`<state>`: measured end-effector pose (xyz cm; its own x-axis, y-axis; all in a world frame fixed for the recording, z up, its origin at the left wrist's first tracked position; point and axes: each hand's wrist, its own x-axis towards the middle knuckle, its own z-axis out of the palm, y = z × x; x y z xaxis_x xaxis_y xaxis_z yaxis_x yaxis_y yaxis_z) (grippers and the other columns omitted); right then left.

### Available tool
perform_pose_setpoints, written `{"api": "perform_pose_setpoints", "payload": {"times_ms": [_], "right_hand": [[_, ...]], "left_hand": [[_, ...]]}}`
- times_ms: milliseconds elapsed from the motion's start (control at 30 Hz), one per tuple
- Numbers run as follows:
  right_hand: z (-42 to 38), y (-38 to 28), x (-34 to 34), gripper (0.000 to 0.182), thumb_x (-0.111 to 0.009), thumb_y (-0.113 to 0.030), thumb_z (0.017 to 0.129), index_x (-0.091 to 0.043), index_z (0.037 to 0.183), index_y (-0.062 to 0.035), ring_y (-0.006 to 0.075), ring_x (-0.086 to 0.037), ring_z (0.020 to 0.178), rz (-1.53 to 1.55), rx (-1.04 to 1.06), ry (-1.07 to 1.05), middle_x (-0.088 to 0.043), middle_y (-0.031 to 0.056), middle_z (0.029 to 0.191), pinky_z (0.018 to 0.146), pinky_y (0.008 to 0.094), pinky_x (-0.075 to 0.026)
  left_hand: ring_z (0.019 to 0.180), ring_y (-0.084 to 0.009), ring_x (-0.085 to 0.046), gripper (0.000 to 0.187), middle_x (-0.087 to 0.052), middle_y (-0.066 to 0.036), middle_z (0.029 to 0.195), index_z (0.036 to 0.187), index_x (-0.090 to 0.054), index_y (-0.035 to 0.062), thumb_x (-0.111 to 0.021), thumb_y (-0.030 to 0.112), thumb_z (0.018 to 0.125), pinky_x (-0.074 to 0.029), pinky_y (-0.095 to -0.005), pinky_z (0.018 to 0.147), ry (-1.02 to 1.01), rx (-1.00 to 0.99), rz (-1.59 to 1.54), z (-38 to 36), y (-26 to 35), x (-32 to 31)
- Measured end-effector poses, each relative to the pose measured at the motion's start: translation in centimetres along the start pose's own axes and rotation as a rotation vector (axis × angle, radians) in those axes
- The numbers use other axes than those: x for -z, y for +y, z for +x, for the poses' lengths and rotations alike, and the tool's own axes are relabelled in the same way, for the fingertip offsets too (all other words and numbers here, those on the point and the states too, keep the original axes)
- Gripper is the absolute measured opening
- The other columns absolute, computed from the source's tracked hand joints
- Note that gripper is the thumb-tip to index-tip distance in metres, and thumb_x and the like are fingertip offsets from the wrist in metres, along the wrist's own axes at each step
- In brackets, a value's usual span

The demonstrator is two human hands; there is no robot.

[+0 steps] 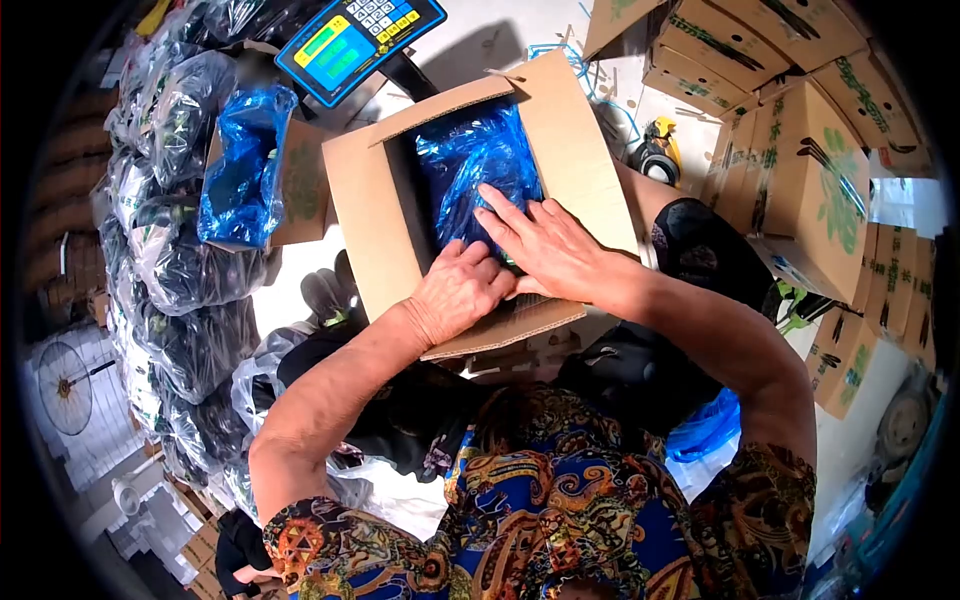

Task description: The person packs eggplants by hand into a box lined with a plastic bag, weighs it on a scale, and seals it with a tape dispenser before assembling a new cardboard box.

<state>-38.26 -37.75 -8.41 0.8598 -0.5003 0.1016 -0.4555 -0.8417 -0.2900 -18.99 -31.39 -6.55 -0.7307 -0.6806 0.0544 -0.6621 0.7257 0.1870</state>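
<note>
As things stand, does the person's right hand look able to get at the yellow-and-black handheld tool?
Probably yes: the right hand rests on shiny blue plastic film, but lifting over the brown cardboard flap looks feasible, and nothing visible covers the tool.

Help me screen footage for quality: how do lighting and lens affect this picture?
Head view: strong fisheye bending, black corners; glare flecks crumpled blue plastic inside the central brown cardboard box; dark shadow beside the blue-edged keypad display.
</note>
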Motion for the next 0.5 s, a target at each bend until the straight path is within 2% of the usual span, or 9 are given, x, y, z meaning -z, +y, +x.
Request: {"api": "perform_pose_setpoints", "payload": {"times_ms": [33,133,167,200,267,333,367,467,500], "right_hand": [[0.1,-0.1,0.2,0.099,-0.086,-0.033,0.066,-0.036,0.144,0.0013,0.0314,-0.058,0.087,0.009,0.0,-0.042,-0.025,0.0238,0.153,0.081,0.0394,-0.046],[0.2,-0.4,0.3,0.099,-0.085,-0.034,0.067,-0.035,0.144,0.0037,0.0364,-0.06,0.093,0.048,-0.02,-0.071,-0.025,0.0254,0.152,0.087,0.0413,-0.047],[0.1,-0.2,0.3,0.098,-0.084,-0.032,0.069,-0.033,0.144,0.006,0.0403,-0.059,0.101,0.128,-0.055,-0.071,-0.027,0.0274,0.151,0.092,0.0431,-0.046],[0.0,0.0,-0.1,0.102,-0.084,-0.029,0.07,-0.026,0.146,0.0072,0.0413,-0.058,0.102,0.157,-0.031,0.103,-0.032,0.0301,0.147,0.094,0.0443,-0.046],[-0.4,0.1,-0.7,0.109,-0.085,-0.028,0.068,-0.019,0.148,0.0055,0.041,-0.056,0.109,0.209,-0.134,0.005,-0.032,0.0301,0.148,0.099,0.0424,-0.044],[-0.4,-0.4,-0.2,0.109,-0.085,-0.027,0.069,-0.018,0.149,0.0046,0.0408,-0.054,0.111,0.168,-0.14,-0.053,-0.032,0.0316,0.147,0.099,0.0432,-0.044],[-0.2,-0.5,0.1,0.108,-0.084,-0.025,0.071,-0.016,0.15,0.0034,0.0426,-0.054,0.113,0.164,-0.155,-0.095,-0.033,0.0325,0.146,0.1,0.045,-0.044],[-0.2,0.3,-0.8,0.108,-0.083,-0.024,0.072,-0.013,0.15,0.0025,0.0457,-0.054,0.113,0.207,-0.141,-0.058,-0.033,0.033,0.145,0.099,0.0461,-0.045],[-0.2,0.2,-0.5,0.108,-0.082,-0.021,0.073,-0.011,0.151,0.0003,0.048,-0.052,0.117,0.228,-0.154,-0.078,-0.034,0.0337,0.143,0.099,0.047,-0.046]], "left_hand": [[0.097,-0.0237,-0.053,0.028,-0.058,-0.006,0.087,0.095,-0.062,0.0075,-0.069,0.023,0.073,-0.045,-0.0392,0.077,-0.081,0.011,0.041,-0.3,0.1,0.1],[0.112,-0.0295,-0.05,0.064,-0.054,-0.01,0.113,0.118,-0.057,0.0054,-0.081,0.027,0.062,-0.045,-0.0419,0.084,0.067,0.241,-0.002,0.1,0.0,0.4],[0.13,-0.0354,-0.04,0.098,-0.044,-0.013,0.134,0.136,-0.046,0.005,-0.088,0.029,0.051,-0.044,-0.0442,0.09,0.045,0.276,-0.002,-0.2,-0.2,0.4],[0.141,-0.0383,-0.028,0.107,-0.035,-0.017,0.147,0.145,-0.037,0.0054,-0.088,0.029,0.055,-0.045,-0.0457,0.092,-0.044,0.287,0.033,-0.1,-0.2,0.9],[0.146,-0.0423,-0.019,0.115,-0.023,-0.02,0.156,0.151,-0.026,0.0056,-0.088,0.03,0.057,-0.044,-0.0487,0.098,-0.174,0.334,-0.033,0.1,-0.3,1.2],[0.147,-0.0455,-0.013,0.115,-0.016,-0.022,0.158,0.153,-0.022,0.0057,-0.087,0.03,0.061,-0.042,-0.0511,0.105,-0.201,0.256,-0.023,0.6,-0.7,0.5],[0.146,-0.0483,-0.012,0.112,-0.017,-0.026,0.156,0.152,-0.023,0.0051,-0.086,0.032,0.063,-0.039,-0.0512,0.109,-0.243,0.206,0.001,0.8,-0.9,0.4],[0.145,-0.0502,-0.013,0.111,-0.017,-0.03,0.155,0.151,-0.025,0.0043,-0.086,0.034,0.063,-0.038,-0.051,0.11,-0.329,0.159,-0.023,1.7,-1.6,0.9],[0.141,-0.0526,-0.022,0.089,-0.028,-0.034,0.149,0.146,-0.033,-0.0007,-0.076,0.029,0.074,-0.039,-0.0525,0.109,-0.275,0.108,0.027,1.7,-1.7,0.8]]}}
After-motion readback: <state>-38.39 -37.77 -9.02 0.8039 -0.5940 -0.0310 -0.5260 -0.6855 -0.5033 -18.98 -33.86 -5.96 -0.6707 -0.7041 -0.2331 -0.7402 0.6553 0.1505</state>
